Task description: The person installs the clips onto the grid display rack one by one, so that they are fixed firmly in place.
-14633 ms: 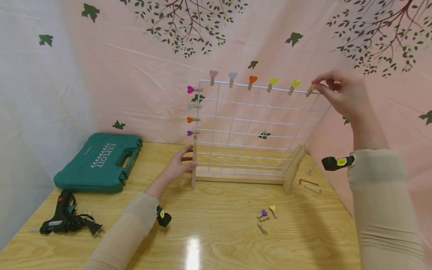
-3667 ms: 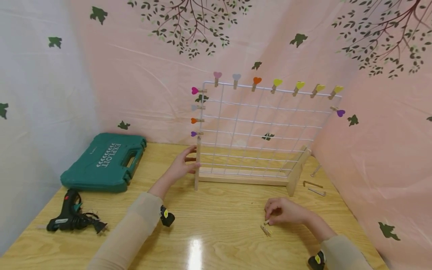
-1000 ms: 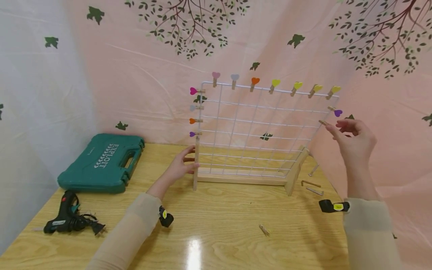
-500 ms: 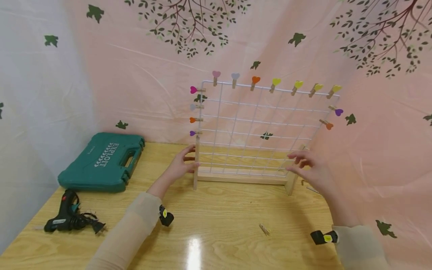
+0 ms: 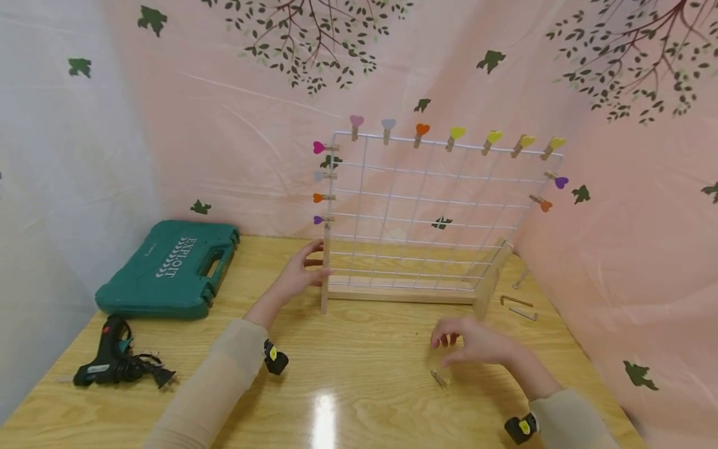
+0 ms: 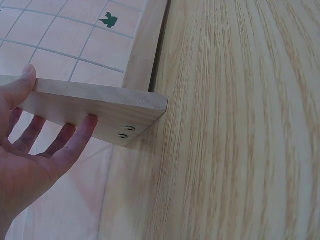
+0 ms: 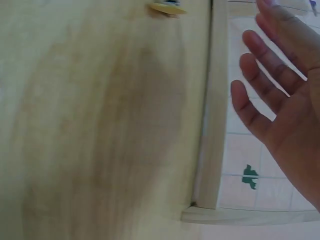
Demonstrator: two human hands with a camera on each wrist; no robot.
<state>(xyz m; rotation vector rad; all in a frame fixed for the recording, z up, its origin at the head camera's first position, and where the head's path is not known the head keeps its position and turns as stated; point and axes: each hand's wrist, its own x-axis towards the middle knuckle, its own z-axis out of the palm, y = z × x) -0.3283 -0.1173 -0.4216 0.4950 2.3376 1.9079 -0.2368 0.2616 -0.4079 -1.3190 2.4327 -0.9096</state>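
Observation:
A white wire grid rises from a wooden stand (image 5: pixel 401 292), with heart clothespins along its top and both sides. An orange heart clothespin (image 5: pixel 542 203) is clipped to the right side under a purple heart clothespin (image 5: pixel 560 181). My left hand (image 5: pixel 294 274) holds the stand's left side panel (image 6: pixel 100 102), thumb at its edge and fingertips on its outer face. Fingers apart and holding nothing, my right hand (image 5: pixel 473 342) hovers over the table close to one loose clothespin (image 5: pixel 439 378). In the right wrist view that clothespin shows a yellow heart (image 7: pixel 168 8).
A green tool case (image 5: pixel 168 268) lies at the back left, with a black glue gun (image 5: pixel 106 362) and its cord in front. Two hex keys (image 5: pixel 517 302) and a bolt (image 5: pixel 521 279) lie right of the stand. A pink printed cloth (image 5: pixel 252 156) hangs behind.
Since earlier, a yellow, a purple and an orange heart clothespin have been clipped to the grid's right end. My right hand let go of the orange one and came down toward the table.

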